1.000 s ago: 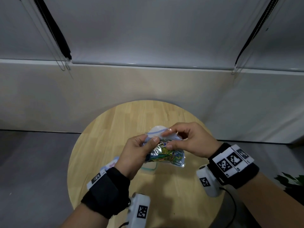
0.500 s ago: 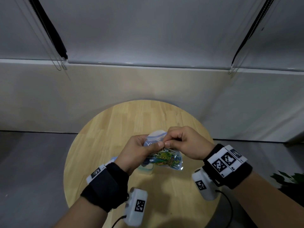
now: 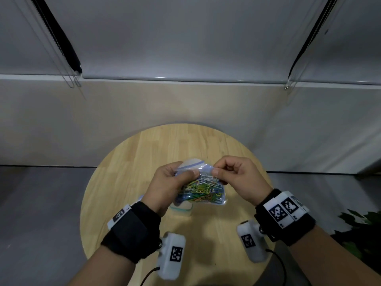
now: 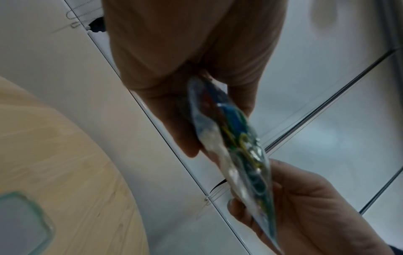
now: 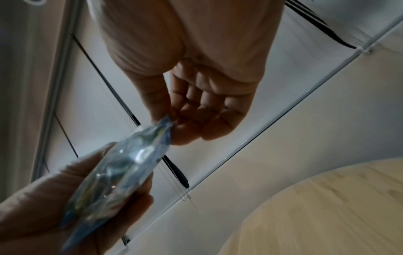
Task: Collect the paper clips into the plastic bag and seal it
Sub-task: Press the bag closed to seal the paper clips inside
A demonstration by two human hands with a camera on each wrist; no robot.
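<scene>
Both hands [image 3: 165, 182] [image 3: 239, 176] raised, thumbs pinching the plastic bag's [image 3: 203, 189] top edge.

The head camera looks down from above at the table [image 3: 127, 159], mid-frame. Each wrist camera looks up close along its palm (walls behind). All three share the bag [image 3: 203, 187] [image 4: 235, 146] [image 5: 113, 176].

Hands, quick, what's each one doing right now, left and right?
Left hand: grips the bag of paper clips, thumb across its front.
Right hand: pinches the bag's top edge between thumb and forefinger.
</scene>
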